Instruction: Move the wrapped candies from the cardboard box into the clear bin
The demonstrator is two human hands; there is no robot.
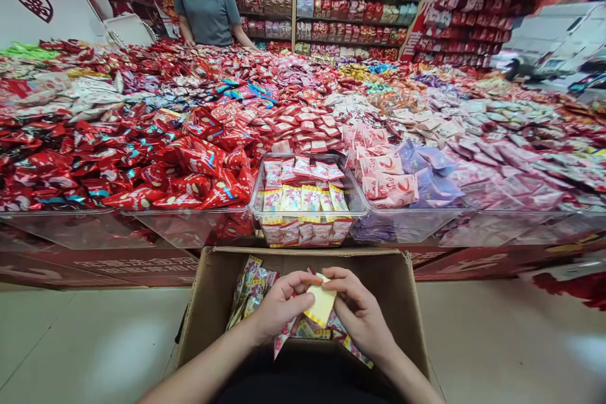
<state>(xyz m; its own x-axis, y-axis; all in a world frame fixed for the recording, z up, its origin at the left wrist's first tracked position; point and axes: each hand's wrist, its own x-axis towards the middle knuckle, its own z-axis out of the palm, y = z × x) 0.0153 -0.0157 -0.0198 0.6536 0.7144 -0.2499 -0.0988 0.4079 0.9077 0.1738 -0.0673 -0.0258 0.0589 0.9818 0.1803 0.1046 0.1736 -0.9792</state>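
Left hand [283, 307] and right hand [358, 305] both pinching a pale candy packet [320, 304] (yellow-edged, btw) over a cardboard box [398, 290].

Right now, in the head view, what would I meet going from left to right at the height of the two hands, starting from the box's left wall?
Cardboard box's left wall, left hand, pale yellow packet, right hand, box's right wall.

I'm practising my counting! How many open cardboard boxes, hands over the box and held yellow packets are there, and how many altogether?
Open cardboard box: 1
Hands over the box: 2 (left hand, right hand)
Held yellow packet: 1
Total: 4
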